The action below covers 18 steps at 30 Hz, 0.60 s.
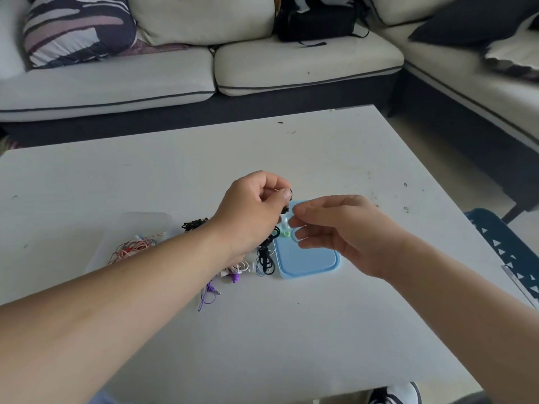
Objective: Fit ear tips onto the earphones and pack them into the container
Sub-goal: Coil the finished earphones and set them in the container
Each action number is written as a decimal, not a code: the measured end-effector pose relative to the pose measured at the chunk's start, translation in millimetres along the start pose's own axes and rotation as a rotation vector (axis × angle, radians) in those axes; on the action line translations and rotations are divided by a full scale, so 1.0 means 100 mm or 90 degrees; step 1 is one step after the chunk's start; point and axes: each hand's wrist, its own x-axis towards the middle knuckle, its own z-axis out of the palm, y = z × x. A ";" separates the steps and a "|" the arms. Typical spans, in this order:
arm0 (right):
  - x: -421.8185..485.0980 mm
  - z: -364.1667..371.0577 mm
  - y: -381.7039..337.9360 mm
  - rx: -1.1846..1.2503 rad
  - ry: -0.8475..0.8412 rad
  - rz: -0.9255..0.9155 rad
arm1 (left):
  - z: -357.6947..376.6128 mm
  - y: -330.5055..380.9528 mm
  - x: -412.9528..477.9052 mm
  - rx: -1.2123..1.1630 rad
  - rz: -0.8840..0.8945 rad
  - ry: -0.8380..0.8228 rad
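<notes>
Head view: above blue lid point(309, 260), left hand point(253, 211) pinches black earphone point(286, 210); right hand point(335, 228) pinches pale ear tip point(284, 222) just below it.

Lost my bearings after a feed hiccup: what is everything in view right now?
table: one, white, foreground
lid: one, light blue, flat on table
container: one, clear, table's left
pink earphones: one coil, in container
black earphones: one set, cable hanging beside lid
black cable bundle: one, right of container
white earphones: one, by left wrist
purple earphones: one, on table, nearest camera
green ear tip: one, on lid
pale ear tip: one, above lid
sofa: one, cream, behind table
bag: one, black, on sofa
patterned cushion: one, dark and pale, sofa's left
left hand: one, pinches black earphones
right hand: one, apparently pinches pale ear tip
</notes>
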 end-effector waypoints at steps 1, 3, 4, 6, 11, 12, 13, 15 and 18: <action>0.02 -0.05 -0.01 -0.031 0.035 -0.002 | -0.02 -0.01 0.01 -0.009 -0.010 -0.002; 0.10 -0.17 0.00 -0.122 0.148 -0.022 | -0.04 -0.05 0.03 -0.018 -0.032 -0.011; 0.14 -0.23 0.02 -0.168 0.201 -0.030 | -0.04 -0.07 0.03 -0.017 -0.038 -0.017; 0.24 -0.33 0.08 -0.234 0.270 -0.033 | -0.03 -0.10 0.03 -0.009 -0.045 -0.028; 0.52 -0.38 0.32 -0.369 0.303 -0.018 | -0.01 -0.13 0.03 -0.004 -0.065 -0.047; 0.58 -0.36 0.35 -0.391 0.306 -0.017 | -0.02 -0.13 0.04 -0.003 -0.066 -0.047; 0.64 -0.34 0.38 -0.414 0.308 -0.016 | -0.03 -0.14 0.04 -0.001 -0.067 -0.045; 0.71 -0.29 0.39 -0.463 0.305 -0.021 | -0.04 -0.16 0.03 0.005 -0.069 -0.047; 0.79 -0.26 0.41 -0.549 0.281 -0.020 | -0.07 -0.18 0.03 0.012 -0.070 -0.046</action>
